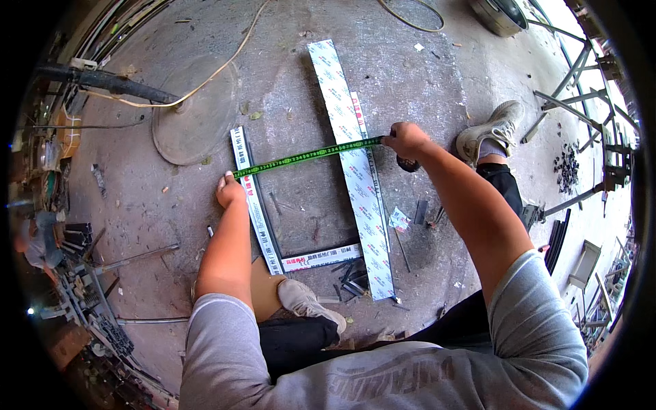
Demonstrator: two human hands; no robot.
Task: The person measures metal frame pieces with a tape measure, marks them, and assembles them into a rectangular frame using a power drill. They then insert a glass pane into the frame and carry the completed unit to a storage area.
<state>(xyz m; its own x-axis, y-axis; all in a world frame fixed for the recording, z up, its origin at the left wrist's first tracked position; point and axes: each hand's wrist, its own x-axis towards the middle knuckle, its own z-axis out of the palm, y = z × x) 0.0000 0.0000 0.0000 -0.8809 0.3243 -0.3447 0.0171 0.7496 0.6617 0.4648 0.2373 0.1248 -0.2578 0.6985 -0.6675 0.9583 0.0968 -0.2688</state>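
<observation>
Tape (297,158) Stretched Over Grey Floor (287,82)

We look down on two bare hands drawing a green tape across wrapped bars. The left hand (231,191) has its fingers pinched on the tape at the outer edge of the left bar (257,208). The right hand (408,141) has its fingers clamped on it just beyond a long white strip (354,178); we cannot tell what the dark rounded thing (408,165) beneath that hand is. The tape passes over both the bar and the strip, slightly higher at the right. Nearer us, a lower bar (321,258) runs between them. One light shoe (309,304) stands by the lower bar, another (489,133) beyond the right hand. A round base (193,119) sits at upper left.
</observation>
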